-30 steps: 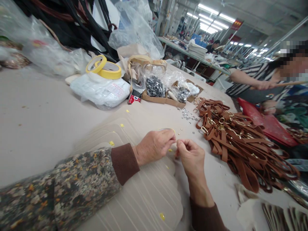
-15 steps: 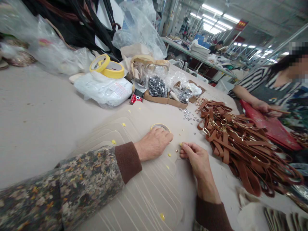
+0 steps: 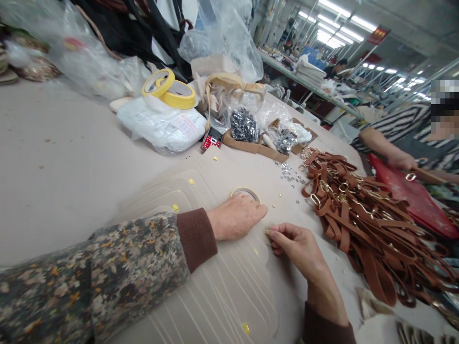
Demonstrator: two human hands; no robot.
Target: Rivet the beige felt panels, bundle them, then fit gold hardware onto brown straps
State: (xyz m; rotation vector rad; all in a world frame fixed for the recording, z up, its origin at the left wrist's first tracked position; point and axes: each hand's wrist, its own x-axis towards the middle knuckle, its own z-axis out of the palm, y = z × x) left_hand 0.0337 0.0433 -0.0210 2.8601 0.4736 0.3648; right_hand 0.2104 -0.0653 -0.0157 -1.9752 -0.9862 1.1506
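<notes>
My left hand (image 3: 236, 219) lies palm down on a fanned stack of beige flat pieces (image 3: 218, 282), its fingers pressed together beside a small roll of yellow tape (image 3: 245, 193). My right hand (image 3: 296, 246) rests just to the right, fingertips pinched on something tiny and gold at the edge of the top piece; I cannot make out what it is. Small yellow dots mark the beige pieces.
A heap of brown leather straps with gold rings (image 3: 358, 215) lies to the right. Loose metal studs (image 3: 287, 173), cardboard trays with bagged hardware (image 3: 247, 129), yellow tape rolls (image 3: 170, 91) and plastic bags sit further back. A person in a striped top (image 3: 405, 138) works over a red piece (image 3: 405, 191).
My hands came down from a raised pinch together onto the beige stack. The left hand flattened, uncovering the small tape roll; the right hand slid slightly lower and right.
</notes>
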